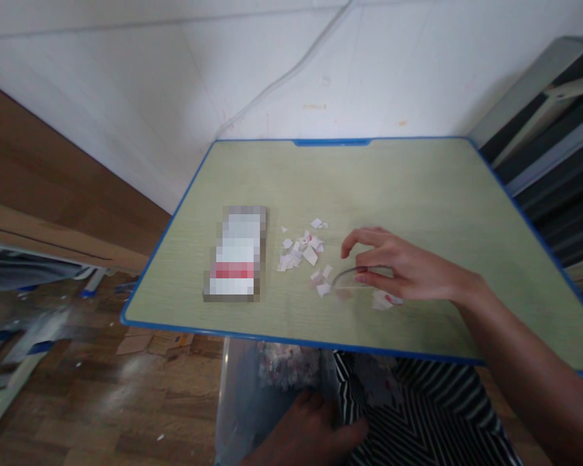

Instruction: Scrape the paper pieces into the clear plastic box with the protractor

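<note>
Over the right part of the light green tabletop [408, 188], my right hand [393, 262] pinches a thin curved strip [342, 274] between thumb and fingers. The strip's upper edge is dark and its exact kind is unclear. White paper scraps [311, 254] lie in a loose heap left of this hand, some with red marks. More scraps [383, 299] sit just beneath it. Below the table's front edge, my left hand [315, 427] is closed, fingers curled down at a clear plastic bin [225, 395]; what they grip is hidden.
A phone-shaped, pixelated object [238, 252] lies left of the scraps. The bin contains many paper pieces [289, 364]. Black-and-white striped cloth [432, 401] hangs below the table. A white wall [369, 71] stands behind, with a cable [291, 71]. Cardboard [153, 341] lies on the wooden floor.
</note>
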### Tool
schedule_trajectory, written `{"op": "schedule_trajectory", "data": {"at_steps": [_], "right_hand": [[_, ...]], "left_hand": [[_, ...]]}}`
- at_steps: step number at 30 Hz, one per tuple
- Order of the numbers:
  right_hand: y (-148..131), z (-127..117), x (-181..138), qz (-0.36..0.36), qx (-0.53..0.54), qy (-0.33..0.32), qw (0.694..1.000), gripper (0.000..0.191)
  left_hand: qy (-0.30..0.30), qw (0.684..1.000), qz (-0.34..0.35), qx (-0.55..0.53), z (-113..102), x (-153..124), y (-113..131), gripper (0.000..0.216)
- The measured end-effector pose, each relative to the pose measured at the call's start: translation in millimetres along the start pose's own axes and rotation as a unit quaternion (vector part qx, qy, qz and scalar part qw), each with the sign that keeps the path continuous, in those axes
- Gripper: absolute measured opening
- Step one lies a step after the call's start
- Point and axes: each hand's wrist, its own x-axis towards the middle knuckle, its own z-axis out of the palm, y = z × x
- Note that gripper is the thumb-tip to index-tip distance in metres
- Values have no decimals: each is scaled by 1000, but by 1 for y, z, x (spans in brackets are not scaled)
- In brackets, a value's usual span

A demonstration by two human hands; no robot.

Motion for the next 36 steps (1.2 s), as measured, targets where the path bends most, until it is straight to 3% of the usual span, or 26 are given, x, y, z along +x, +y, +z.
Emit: {"op": "schedule_trajectory", "data": {"at_steps": [4, 8, 18, 29, 36], "right_hand": [[0, -2, -2, 14, -8, 23, 1000, 21], [-1, -2, -2, -1, 13, -13, 1000, 21], [6, 5, 1, 34, -76, 83, 993, 21], [8, 4, -1, 51, -105, 90, 989, 22], [9, -8, -7, 87, -124, 134, 979, 21]], "left_hand": [[11, 1000, 5, -7, 2, -1, 0, 45], [-13, 1000, 6, 2, 1, 1, 0, 44], [-12, 1000, 11, 17, 0, 1, 1, 42], [-13, 1000, 3, -7, -2, 1, 0, 44], [-35, 999, 4, 4, -3, 2, 1, 41]]}}
